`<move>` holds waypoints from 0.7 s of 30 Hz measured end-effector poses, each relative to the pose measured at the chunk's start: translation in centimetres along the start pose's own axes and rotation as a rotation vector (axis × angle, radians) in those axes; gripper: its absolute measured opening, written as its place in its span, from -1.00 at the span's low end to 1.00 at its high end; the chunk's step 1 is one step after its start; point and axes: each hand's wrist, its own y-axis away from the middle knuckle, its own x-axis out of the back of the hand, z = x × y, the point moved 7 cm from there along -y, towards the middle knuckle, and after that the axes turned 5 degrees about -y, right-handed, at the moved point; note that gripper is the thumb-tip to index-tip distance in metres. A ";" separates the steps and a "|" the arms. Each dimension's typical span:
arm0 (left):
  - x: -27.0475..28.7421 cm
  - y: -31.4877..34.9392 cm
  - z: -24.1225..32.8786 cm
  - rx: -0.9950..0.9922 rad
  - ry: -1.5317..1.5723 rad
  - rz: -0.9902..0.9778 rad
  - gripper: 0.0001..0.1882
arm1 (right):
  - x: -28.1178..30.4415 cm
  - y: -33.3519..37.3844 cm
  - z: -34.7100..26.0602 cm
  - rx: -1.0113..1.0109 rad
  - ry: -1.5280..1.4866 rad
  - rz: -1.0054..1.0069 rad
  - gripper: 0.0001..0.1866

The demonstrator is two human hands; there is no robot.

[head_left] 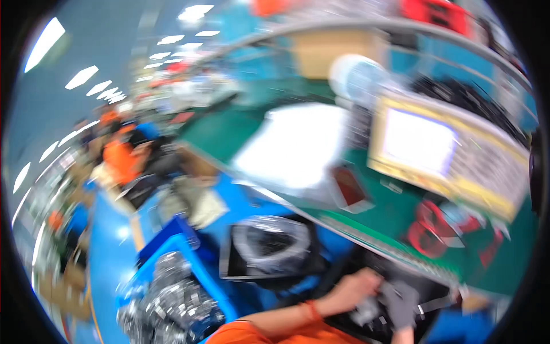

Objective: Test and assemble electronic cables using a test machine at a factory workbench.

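Hands meet low at the tabletop's near edge over a small silvery part.
Left hand (358, 286), bare with an orange wristband, curls around the blurred silvery part (366, 312); the grey-gloved right hand (401, 304) touches it, grip unclear. Leftward sits a blue bin (189, 252) of shiny packets; the green tabletop (395, 212) lies above.

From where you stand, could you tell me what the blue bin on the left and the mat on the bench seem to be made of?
The blue bin looks like moulded plastic: even colour, soft sheen, thick rim. Its contents glint like clear film bags, though blur hides detail. The green mat looks like matte rubber or vinyl, flat with no glare; I cannot be surer. The right hand seems to wear a grey fabric glove; the left hand is bare.
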 end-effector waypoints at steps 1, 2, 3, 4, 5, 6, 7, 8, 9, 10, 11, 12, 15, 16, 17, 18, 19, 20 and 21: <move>-0.3 -0.3 0.7 0.223 0.319 -0.064 -0.74 | 1.2 -0.5 2.0 0.002 0.090 -0.149 -0.85; -0.7 -0.9 1.6 -0.004 0.010 0.153 -0.74 | 2.1 -1.0 3.8 0.032 -0.027 -0.117 -0.79; -1.2 0.1 2.6 -0.357 -0.122 0.574 -0.76 | 1.0 0.6 -0.1 -0.016 -0.006 -0.112 -0.64; 0.4 0.8 3.0 -0.341 -0.188 0.620 -0.76 | 1.0 0.3 0.0 -0.136 -0.022 -0.112 -0.65; 0.5 0.9 3.5 -0.275 -0.258 0.489 -0.75 | 1.2 0.3 1.3 -0.264 -0.023 -0.104 -0.66; 0.1 0.9 4.0 -0.201 -0.301 0.357 -0.71 | 1.1 -0.3 -0.1 0.219 0.122 -0.191 -0.70; -0.7 1.1 4.3 -0.128 -0.331 0.215 -0.66 | 0.9 0.7 -1.6 0.702 0.248 -0.254 -0.72; 0.1 1.2 5.0 -0.118 -0.331 0.189 -0.65 | 0.5 0.6 -2.5 0.599 0.317 -0.251 -0.76; 0.1 1.4 5.3 -0.109 -0.340 0.200 -0.65 | 0.8 0.0 -0.1 0.609 0.311 -0.263 -0.76; 0.6 1.8 5.8 -0.158 -0.380 0.247 -0.62 | 1.6 -1.3 4.9 0.429 0.230 -0.276 -0.66; 0.9 2.1 6.1 -0.197 -0.420 0.291 -0.58 | 0.8 -1.8 5.3 0.243 0.144 -0.296 -0.56; 0.9 2.3 5.9 -0.173 -0.460 0.270 -0.53 | 0.6 0.9 0.1 1.013 0.481 -0.211 -0.77; 0.6 2.6 5.4 -0.212 -0.439 0.243 -0.51 | 0.0 0.4 0.2 0.966 0.441 -0.277 -0.77; 0.6 2.7 5.4 -0.212 -0.445 0.275 -0.55 | -0.3 0.2 0.4 0.938 0.421 -0.308 -0.76; 0.6 2.7 5.4 -0.212 -0.447 0.275 -0.55 | -0.5 0.1 0.6 0.910 0.402 -0.339 -0.75; 0.6 2.6 5.2 -0.198 -0.397 0.254 -0.59 | -0.7 0.0 0.8 0.882 0.384 -0.368 -0.73; 0.5 2.6 5.0 -0.183 -0.348 0.233 -0.62 | -0.9 0.0 1.1 0.854 0.364 -0.398 -0.71; 0.4 2.6 4.8 -0.184 -0.349 0.233 -0.62 | -1.0 0.0 1.4 0.826 0.345 -0.428 -0.69; -0.1 2.4 4.4 -0.197 -0.391 0.221 -0.67 | -1.1 0.0 1.7 0.798 0.326 -0.455 -0.67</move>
